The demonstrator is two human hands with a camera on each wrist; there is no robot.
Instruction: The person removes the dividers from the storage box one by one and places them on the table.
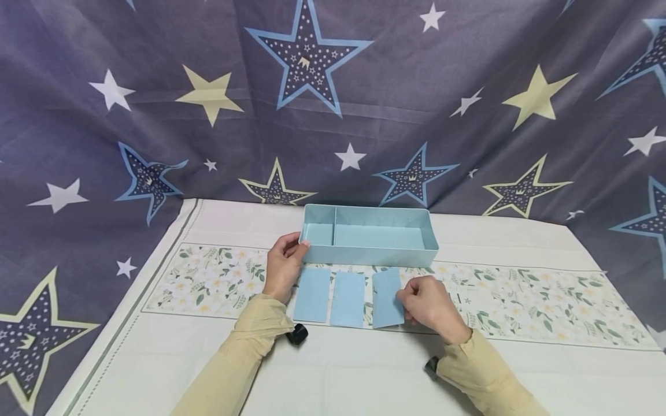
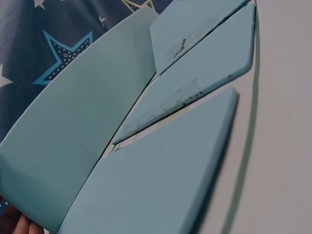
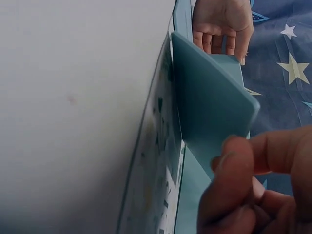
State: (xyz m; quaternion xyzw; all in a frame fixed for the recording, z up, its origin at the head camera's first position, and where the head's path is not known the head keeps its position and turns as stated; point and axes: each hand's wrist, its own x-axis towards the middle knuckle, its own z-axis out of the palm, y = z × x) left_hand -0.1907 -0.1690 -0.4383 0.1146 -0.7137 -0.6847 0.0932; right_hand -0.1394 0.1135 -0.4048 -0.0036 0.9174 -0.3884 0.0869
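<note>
A light-blue rectangular box (image 1: 369,256) with a low divider near its left end stands open side up. My left hand (image 1: 283,267) grips its left end, thumb at the front corner. In front lie two flat light-blue panels, the left panel (image 1: 312,294) and the middle panel (image 1: 347,299). My right hand (image 1: 430,301) pinches the right edge of a third panel (image 1: 388,297) between thumb and index finger. The right wrist view shows that panel (image 3: 209,92) tilted up from the cloth. Dark marks run along the edge of the middle panel (image 2: 190,83) in the left wrist view.
A white cloth with a floral band (image 1: 546,306) covers the table under the box and panels. Behind it hangs a dark curtain (image 1: 395,133) printed with stars. A small black piece (image 1: 297,334) sits at the left cuff, another black piece (image 1: 431,367) at the right.
</note>
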